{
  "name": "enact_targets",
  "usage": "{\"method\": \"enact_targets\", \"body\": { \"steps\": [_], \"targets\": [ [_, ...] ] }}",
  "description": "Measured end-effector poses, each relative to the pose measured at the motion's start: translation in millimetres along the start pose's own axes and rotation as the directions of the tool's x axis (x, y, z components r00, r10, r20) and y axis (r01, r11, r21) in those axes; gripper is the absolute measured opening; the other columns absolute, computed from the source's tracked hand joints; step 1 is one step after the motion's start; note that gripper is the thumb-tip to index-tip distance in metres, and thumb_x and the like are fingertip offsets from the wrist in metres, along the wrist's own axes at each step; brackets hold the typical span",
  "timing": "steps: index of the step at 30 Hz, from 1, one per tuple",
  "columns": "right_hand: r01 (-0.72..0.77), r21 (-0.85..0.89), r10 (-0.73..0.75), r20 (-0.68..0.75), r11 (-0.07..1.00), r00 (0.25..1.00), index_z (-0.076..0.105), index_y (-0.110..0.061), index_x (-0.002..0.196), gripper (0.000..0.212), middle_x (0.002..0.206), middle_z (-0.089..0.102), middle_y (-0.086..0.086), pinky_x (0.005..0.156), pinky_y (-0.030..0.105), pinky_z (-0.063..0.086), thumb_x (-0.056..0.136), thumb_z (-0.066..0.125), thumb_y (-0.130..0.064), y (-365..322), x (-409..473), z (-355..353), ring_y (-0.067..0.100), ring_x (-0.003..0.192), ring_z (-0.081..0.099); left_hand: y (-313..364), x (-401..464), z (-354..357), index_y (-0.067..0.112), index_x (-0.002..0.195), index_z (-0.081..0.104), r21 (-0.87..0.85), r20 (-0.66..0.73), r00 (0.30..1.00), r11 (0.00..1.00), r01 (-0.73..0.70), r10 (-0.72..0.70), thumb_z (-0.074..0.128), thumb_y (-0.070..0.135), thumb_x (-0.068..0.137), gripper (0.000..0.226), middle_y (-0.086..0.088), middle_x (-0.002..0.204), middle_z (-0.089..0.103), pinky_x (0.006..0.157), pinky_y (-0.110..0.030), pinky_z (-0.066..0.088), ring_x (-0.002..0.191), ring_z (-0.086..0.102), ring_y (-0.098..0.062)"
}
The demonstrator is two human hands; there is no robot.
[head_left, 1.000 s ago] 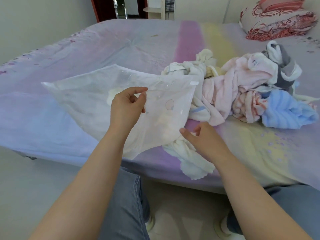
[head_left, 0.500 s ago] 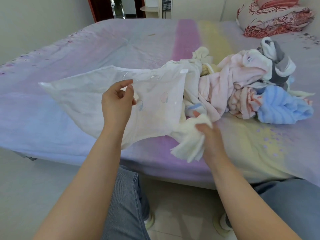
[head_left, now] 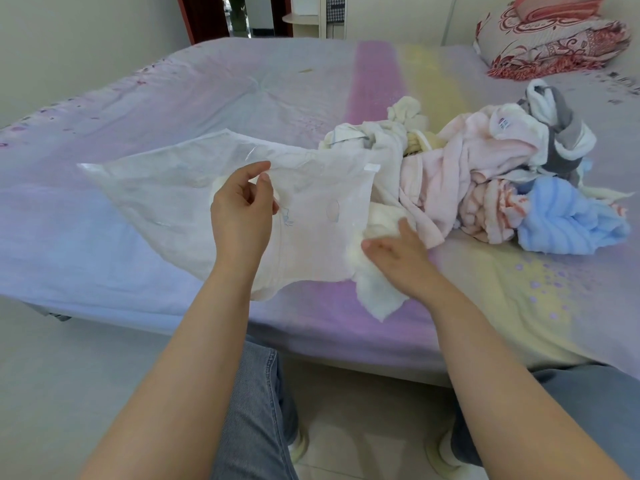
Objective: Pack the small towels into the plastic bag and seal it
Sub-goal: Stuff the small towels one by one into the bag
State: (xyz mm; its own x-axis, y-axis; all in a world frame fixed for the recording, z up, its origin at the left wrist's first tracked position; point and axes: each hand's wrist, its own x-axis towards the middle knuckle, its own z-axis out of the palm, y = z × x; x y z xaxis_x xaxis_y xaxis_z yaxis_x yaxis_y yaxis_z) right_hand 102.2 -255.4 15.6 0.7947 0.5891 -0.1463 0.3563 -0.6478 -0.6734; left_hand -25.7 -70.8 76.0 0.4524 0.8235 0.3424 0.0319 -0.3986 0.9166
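A clear plastic bag (head_left: 166,195) lies on the bed, its mouth with a white slider facing right. My left hand (head_left: 242,213) pinches the bag's upper layer near the middle and holds it up. My right hand (head_left: 398,258) grips a white towel (head_left: 375,292) at the bag's mouth; part of the towel is inside the opening and its tail hangs out toward the bed's edge. A heap of small towels (head_left: 485,188), white, pink, grey and blue, lies just right of the bag.
The bed (head_left: 242,95) has a pastel purple and yellow sheet. A red-patterned folded quilt (head_left: 550,39) sits at the far right corner. My knees in jeans (head_left: 256,410) are close to the bed's front edge, above a tiled floor.
My right hand picked up the white towel from the bed's edge and carried it left into the bag's mouth. My left hand kept its hold on the bag.
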Motion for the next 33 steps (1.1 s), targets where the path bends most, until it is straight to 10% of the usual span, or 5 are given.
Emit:
{"method": "enact_targets", "body": {
  "steps": [10, 20, 24, 28, 33],
  "targets": [
    [-0.028, -0.214, 0.030, 0.004, 0.976, 1.000, 0.036, -0.028, 0.130, 0.046, 0.110, 0.061, 0.002, 0.077, 0.036, 0.047, 0.087, 0.051, -0.033, 6.7, -18.2, 2.8, 0.023, 0.089, 0.057, -2.5, 1.4, -0.9, 0.023, 0.120, 0.062, 0.062, 0.030, 1.000, 0.998, -0.001, -0.001, 0.054, 0.023, 0.095, 0.027, 0.007, 0.057, 0.058, 0.065, -0.023, 0.044, 0.061, 0.062, -0.001],
    [0.158, 0.687, -0.185, -0.035, 0.709, 0.982, 0.052, -0.020, 0.081, 0.035, 0.041, 0.059, -0.015, 0.040, 0.008, 0.043, 0.087, 0.046, 0.014, -39.0, -63.9, -82.8, -0.004, 0.040, 0.058, 3.1, 2.3, -7.3, 0.031, 0.096, 0.075, 0.072, -0.009, 0.998, 0.996, -0.060, 0.061, 0.061, 0.024, 0.087, 0.018, 0.015, 0.086, 0.058, 0.075, -0.016, 0.041, 0.079, 0.054, -0.001],
    [0.265, 0.232, -0.306, 0.164, 0.936, 0.938, 0.064, -0.014, 0.096, 0.009, 0.080, 0.072, -0.008, 0.071, 0.026, 0.054, 0.087, 0.062, -0.017, -68.3, -31.5, -43.0, 0.008, 0.077, 0.069, 4.5, -2.1, -6.5, 0.031, 0.080, 0.070, -0.096, -0.073, 0.995, 0.993, -0.073, 0.066, 0.065, 0.023, 0.085, 0.011, 0.016, 0.102, 0.064, 0.088, -0.030, 0.049, 0.103, 0.061, -0.008],
    [0.190, -0.292, -0.135, 0.201, 0.937, 0.970, 0.032, -0.018, 0.143, 0.072, 0.153, 0.027, 0.005, 0.110, 0.043, 0.031, 0.085, 0.056, -0.053, -74.0, -5.2, 21.7, 0.026, 0.138, 0.032, 8.3, -5.9, -6.1, 0.025, 0.089, 0.073, -0.103, -0.003, 0.997, 0.992, -0.078, 0.078, 0.064, 0.023, 0.086, 0.009, 0.012, 0.105, 0.072, 0.096, -0.031, 0.050, 0.104, 0.064, -0.002],
    [0.166, -0.450, -0.211, -0.051, 0.877, 0.976, 0.033, -0.022, 0.142, 0.072, 0.139, 0.034, 0.009, 0.097, 0.038, 0.039, 0.085, 0.052, -0.060, -66.3, -19.5, 40.4, 0.030, 0.124, 0.039, 0.3, -8.2, -11.1, 0.041, 0.088, 0.070, 0.063, -0.006, 0.985, 0.983, -0.173, 0.174, 0.066, 0.028, 0.087, 0.013, 0.016, 0.087, 0.050, 0.079, -0.016, 0.044, 0.091, 0.054, -0.006]
  ]
}}
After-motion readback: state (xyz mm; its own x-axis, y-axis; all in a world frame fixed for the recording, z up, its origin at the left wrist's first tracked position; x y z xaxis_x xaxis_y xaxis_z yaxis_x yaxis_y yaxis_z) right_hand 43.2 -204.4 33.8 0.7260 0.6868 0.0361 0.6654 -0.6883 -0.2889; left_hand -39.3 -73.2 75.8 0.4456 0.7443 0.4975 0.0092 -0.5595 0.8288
